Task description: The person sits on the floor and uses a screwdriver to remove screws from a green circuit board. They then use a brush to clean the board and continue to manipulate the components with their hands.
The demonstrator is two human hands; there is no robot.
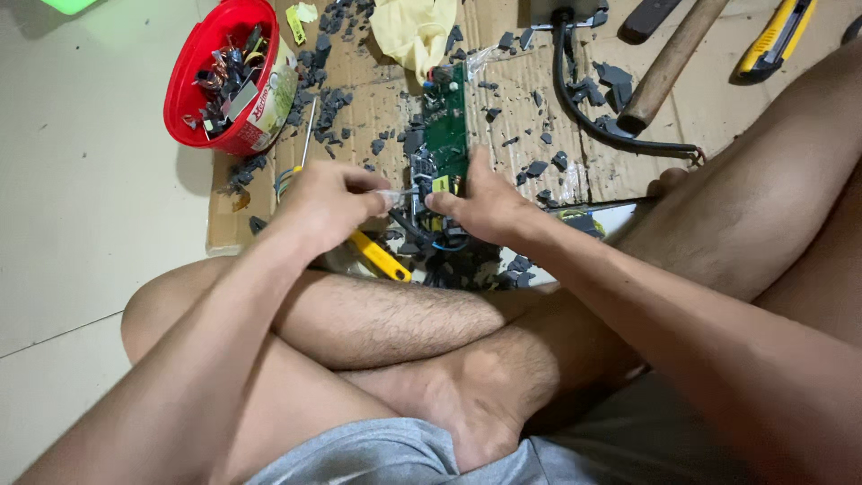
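Left hand (328, 199) gripping yellow-handled tool (379, 256), right hand (485, 205) pinning green circuit board (446, 135), red bowl (229, 76) nearby

A circuit board (446, 135) lies on cardboard (521, 90) spread on the floor (81, 207), between both hands. A tub (229, 76) stands far left; a hammer handle (669, 63) and utility knife (777, 36) lie far right.
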